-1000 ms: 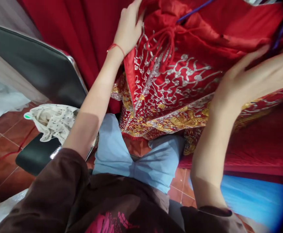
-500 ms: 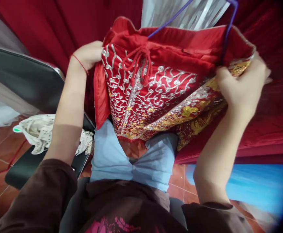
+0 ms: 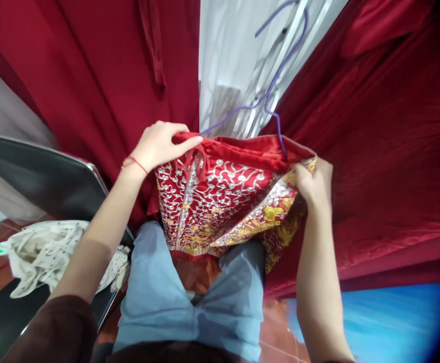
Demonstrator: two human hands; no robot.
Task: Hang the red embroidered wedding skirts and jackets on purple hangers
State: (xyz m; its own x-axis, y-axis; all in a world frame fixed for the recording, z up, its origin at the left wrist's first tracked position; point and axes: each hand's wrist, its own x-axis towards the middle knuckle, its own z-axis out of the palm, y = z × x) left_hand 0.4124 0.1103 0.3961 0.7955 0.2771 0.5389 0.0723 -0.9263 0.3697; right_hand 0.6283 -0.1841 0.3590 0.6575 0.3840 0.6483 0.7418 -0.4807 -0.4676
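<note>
My left hand [image 3: 161, 145] and right hand [image 3: 317, 185] grip the wide-waisted, embroidered red satin garment [image 3: 215, 196]; even tension between them suits best.

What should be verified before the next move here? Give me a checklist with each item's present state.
1. Left hand grips the embroidered red garment at its top edge: ok.
2. Right hand grips the garment's opposite side, though blurred: ok.
3. Purple hanger secured: its lower ends run into the waist, but what holds them is hidden: cannot tell.
4. Red cord tied: partly covered by the left thumb: cannot tell.
5. Speckled cloth on the dark chair kept apart from the garment: ok.
</note>
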